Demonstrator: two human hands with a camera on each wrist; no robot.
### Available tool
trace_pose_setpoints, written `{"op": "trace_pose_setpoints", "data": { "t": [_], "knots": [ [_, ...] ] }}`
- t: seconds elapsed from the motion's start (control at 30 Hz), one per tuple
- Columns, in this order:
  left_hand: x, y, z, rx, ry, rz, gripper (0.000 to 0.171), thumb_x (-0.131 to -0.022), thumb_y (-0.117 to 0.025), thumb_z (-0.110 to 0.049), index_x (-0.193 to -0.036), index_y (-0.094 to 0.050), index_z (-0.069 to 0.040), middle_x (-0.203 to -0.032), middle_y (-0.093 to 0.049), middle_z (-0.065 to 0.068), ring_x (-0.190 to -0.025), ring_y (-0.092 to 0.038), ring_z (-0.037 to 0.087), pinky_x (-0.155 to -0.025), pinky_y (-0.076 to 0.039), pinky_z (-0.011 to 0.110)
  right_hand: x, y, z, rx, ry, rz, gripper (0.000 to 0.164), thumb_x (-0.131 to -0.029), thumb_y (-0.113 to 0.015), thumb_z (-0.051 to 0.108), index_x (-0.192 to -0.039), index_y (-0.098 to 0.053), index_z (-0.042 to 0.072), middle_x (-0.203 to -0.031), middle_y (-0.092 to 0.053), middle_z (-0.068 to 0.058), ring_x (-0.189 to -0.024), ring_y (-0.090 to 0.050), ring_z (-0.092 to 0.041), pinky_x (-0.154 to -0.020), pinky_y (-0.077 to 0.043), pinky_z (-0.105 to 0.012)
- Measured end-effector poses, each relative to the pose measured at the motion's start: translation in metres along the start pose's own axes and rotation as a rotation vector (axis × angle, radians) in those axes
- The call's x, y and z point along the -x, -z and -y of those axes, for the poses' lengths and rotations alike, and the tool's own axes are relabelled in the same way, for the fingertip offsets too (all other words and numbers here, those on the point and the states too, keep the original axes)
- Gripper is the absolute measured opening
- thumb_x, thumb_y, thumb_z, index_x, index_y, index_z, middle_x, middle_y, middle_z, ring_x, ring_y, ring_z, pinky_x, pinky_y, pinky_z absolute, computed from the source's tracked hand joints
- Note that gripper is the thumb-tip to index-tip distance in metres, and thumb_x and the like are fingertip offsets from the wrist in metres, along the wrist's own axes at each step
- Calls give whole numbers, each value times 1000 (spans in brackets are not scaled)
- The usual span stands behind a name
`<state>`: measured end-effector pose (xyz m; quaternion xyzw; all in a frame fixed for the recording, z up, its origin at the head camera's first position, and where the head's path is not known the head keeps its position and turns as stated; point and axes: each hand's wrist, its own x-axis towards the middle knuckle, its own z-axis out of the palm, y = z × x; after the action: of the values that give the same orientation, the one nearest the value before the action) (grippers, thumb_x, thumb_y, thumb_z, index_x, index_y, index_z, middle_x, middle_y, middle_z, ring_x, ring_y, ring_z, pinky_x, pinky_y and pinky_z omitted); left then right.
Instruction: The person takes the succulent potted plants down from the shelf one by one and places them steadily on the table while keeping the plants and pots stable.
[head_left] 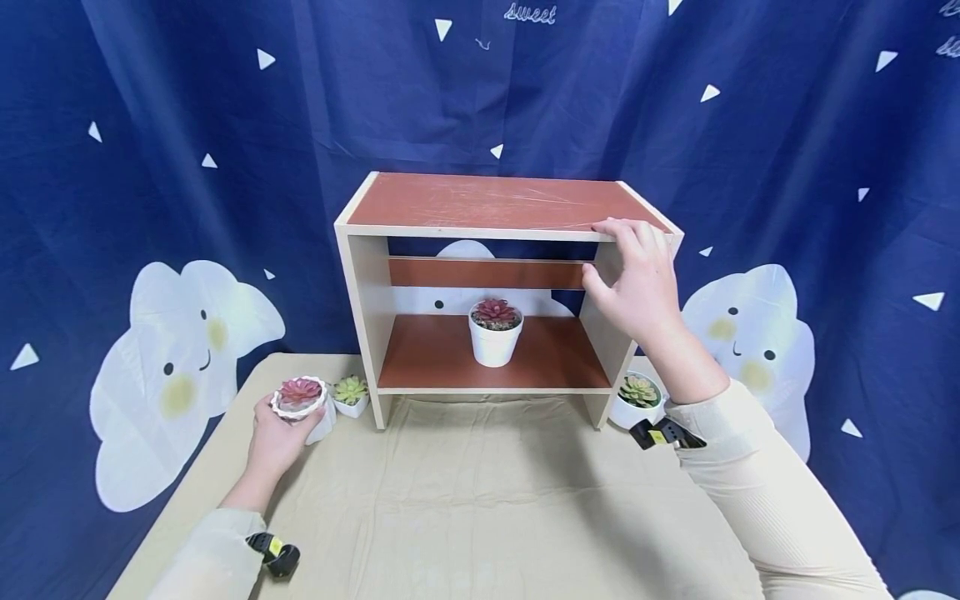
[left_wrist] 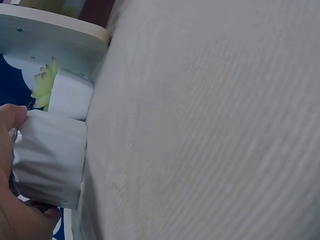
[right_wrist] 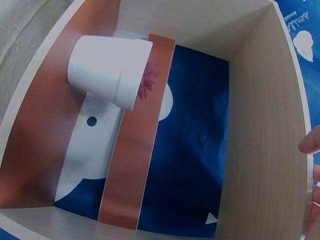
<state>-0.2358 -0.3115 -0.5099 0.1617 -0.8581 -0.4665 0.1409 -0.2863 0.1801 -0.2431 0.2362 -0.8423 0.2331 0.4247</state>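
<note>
My left hand (head_left: 275,437) grips a white scalloped-rim pot with a pinkish-red succulent (head_left: 300,392) on the table's left side. Its plain white wall (left_wrist: 50,155) appears in the left wrist view, with thumb and fingers around the rim side. Just right of it stands a small white pot with a green succulent (head_left: 350,396). My right hand (head_left: 641,279) is at the top right front corner of a wooden shelf (head_left: 480,202), fingertips over the top board's edge and thumb spread below. Inside, a white pot with a dark red succulent (head_left: 496,335) stands upright on the lower board.
A round white pot with a green succulent (head_left: 637,402) stands by the shelf's right side, under my right forearm. A beige cloth (head_left: 450,500) covers the table. Behind hangs a dark blue curtain (head_left: 420,100) with clouds and triangles.
</note>
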Motion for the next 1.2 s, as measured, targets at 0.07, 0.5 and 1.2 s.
{"op": "trace_pose_setpoints", "data": {
  "t": [0.07, 0.5, 1.2],
  "knots": [
    [1, 2, -1, -7, -5, 6, 101, -86, -76, -32, -149, -11, 11, -144, -30, 39, -134, -35, 53, -112, -28, 60, 0, 0, 0, 3, -1, 1, 47, -81, -68, 17, -126, -63, 6, -123, -58, -18, -118, -47, -38, -104, -31, -51],
    [11, 9, -9, -26, 0, 22, 100, -88, -73, -34, -151, -8, 10, -145, -25, 39, -134, -33, 54, -112, -27, 61, 1, 0, -1, 17, 1, 1, 47, -81, -68, 20, -126, -63, 6, -124, -58, -18, -118, -48, -38, -104, -32, -50],
    [39, 20, -44, -9, -104, -89, 83, -87, -71, -20, -149, -25, 9, -145, -29, 37, -133, -35, 53, -108, -30, 62, 0, 0, 0, 3, 0, -1, 47, -81, -67, 18, -126, -63, 5, -124, -58, -18, -119, -47, -38, -105, -31, -50]
  ]
}}
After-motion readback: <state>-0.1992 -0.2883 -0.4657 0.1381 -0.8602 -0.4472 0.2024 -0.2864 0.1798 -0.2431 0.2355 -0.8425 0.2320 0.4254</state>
